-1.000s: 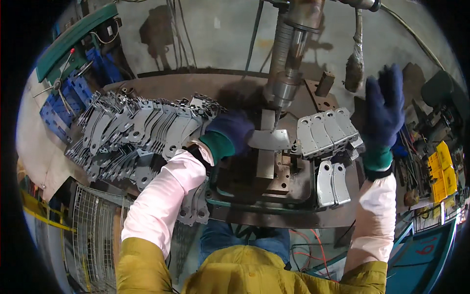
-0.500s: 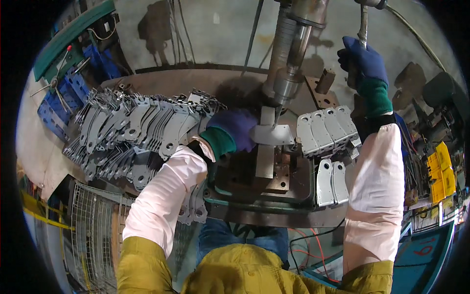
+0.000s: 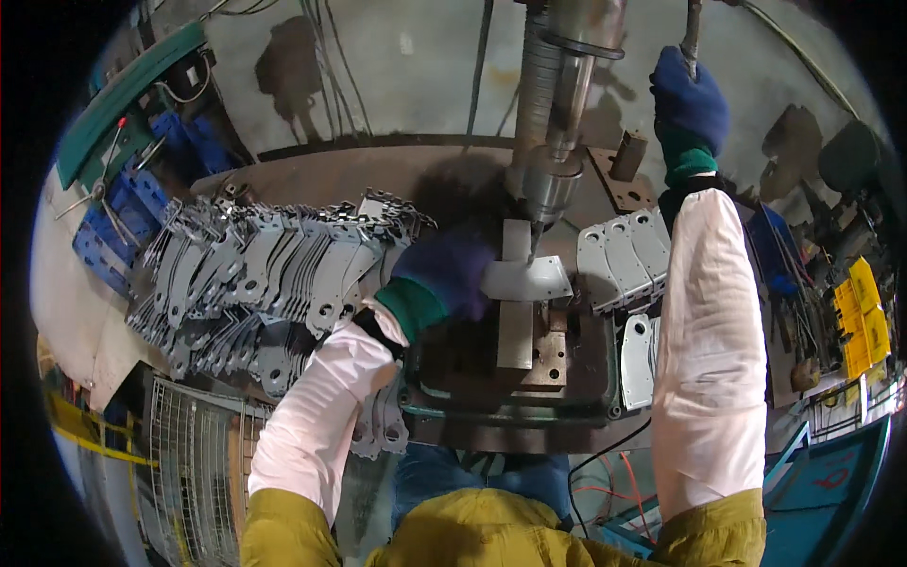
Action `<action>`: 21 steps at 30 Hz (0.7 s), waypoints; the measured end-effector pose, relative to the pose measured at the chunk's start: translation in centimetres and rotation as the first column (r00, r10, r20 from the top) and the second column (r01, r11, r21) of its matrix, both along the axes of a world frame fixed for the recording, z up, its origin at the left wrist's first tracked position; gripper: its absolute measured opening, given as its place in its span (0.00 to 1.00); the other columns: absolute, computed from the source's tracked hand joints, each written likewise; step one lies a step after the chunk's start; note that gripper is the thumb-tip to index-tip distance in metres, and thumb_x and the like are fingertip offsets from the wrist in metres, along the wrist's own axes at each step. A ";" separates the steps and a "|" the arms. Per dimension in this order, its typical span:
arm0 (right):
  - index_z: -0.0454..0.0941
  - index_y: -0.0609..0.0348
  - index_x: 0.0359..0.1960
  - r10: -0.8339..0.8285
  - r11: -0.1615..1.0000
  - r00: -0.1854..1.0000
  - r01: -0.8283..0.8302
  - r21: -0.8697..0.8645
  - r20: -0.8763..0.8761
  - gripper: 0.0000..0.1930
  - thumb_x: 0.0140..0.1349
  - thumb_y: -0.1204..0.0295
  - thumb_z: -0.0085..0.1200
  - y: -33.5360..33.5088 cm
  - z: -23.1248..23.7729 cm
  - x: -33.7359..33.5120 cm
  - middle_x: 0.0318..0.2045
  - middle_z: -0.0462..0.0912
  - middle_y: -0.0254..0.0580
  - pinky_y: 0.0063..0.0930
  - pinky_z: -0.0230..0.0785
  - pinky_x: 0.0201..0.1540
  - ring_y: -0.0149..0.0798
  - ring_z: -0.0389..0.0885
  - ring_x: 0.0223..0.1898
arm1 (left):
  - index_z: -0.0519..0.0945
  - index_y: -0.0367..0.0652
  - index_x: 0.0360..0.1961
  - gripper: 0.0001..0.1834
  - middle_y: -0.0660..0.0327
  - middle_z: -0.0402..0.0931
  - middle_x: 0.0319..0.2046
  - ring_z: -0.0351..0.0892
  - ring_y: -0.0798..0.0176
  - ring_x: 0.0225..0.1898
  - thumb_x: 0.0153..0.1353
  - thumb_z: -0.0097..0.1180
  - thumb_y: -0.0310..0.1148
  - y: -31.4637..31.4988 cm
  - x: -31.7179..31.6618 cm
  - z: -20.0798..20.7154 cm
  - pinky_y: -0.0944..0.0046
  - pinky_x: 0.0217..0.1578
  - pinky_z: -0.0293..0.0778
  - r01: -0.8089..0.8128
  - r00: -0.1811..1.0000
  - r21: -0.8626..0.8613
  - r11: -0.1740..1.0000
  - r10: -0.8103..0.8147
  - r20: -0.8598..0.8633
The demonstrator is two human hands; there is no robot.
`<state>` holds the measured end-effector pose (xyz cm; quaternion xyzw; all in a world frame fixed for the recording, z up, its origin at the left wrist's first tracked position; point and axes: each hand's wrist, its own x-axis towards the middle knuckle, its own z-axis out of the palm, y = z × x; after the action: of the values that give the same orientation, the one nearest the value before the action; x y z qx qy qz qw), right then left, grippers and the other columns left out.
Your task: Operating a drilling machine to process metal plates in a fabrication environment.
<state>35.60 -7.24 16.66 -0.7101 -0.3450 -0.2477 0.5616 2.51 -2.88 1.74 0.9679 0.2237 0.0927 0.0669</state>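
My left hand (image 3: 446, 272), in a dark blue glove with a green cuff, closes on the left end of a small grey metal plate (image 3: 529, 281). The plate lies across a steel fixture block (image 3: 515, 335) on the drill press table (image 3: 453, 402). Above it, the drill chuck (image 3: 552, 184) points its bit down, with the tip at the plate's upper edge; whether it is cutting cannot be told. Far to the right, my gloved right hand (image 3: 692, 102) is wrapped around the press's lever handle (image 3: 693, 38).
Many grey metal brackets (image 3: 321, 260) stand packed in rows at left. More grey plates (image 3: 619, 255) sit right of the fixture, partly behind my right sleeve. A steel block with a post (image 3: 625, 161) is behind them. Yellow bins (image 3: 862, 321) stand far right, a wire cage (image 3: 194, 454) lower left.
My right hand has moved farther away with the lever handle. My left hand stays at the plate. The whole view has shifted slightly, and my right sleeve now covers more of the right-hand plates.
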 end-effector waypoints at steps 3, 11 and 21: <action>0.85 0.59 0.37 0.117 0.992 0.992 -0.115 0.051 -0.047 0.28 0.64 0.43 0.53 -0.1 0.0 -1.0 0.29 0.88 0.37 0.31 0.74 0.40 0.35 0.86 0.32 | 0.82 0.48 0.41 0.26 0.52 0.80 0.44 0.81 0.44 0.47 0.39 0.74 0.43 0.1 -0.1 0.6 0.46 0.47 0.79 0.006 0.997 0.016 1.000 -0.005 -0.076; 0.84 0.59 0.35 0.119 0.986 0.993 -0.117 0.117 -0.014 0.25 0.67 0.46 0.53 0.0 0.1 -1.1 0.28 0.87 0.44 0.36 0.74 0.37 0.44 0.87 0.32 | 0.83 0.48 0.36 0.23 0.53 0.80 0.40 0.82 0.46 0.46 0.36 0.71 0.42 0.5 1.0 0.9 0.48 0.44 0.80 -0.056 0.978 -0.003 0.998 0.055 -0.202; 0.82 0.58 0.33 0.093 0.980 0.995 -0.097 0.173 0.030 0.21 0.69 0.51 0.54 1.2 0.1 -1.1 0.21 0.81 0.46 0.41 0.71 0.31 0.45 0.81 0.25 | 0.83 0.50 0.35 0.21 0.53 0.80 0.39 0.83 0.45 0.42 0.33 0.67 0.39 0.5 0.8 0.0 0.47 0.40 0.81 -0.075 0.990 0.016 0.997 0.076 -0.115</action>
<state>34.51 -6.05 16.74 -0.6384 -0.3616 -0.2575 0.6288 3.29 -2.42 1.72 0.9629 0.2630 0.0402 0.0447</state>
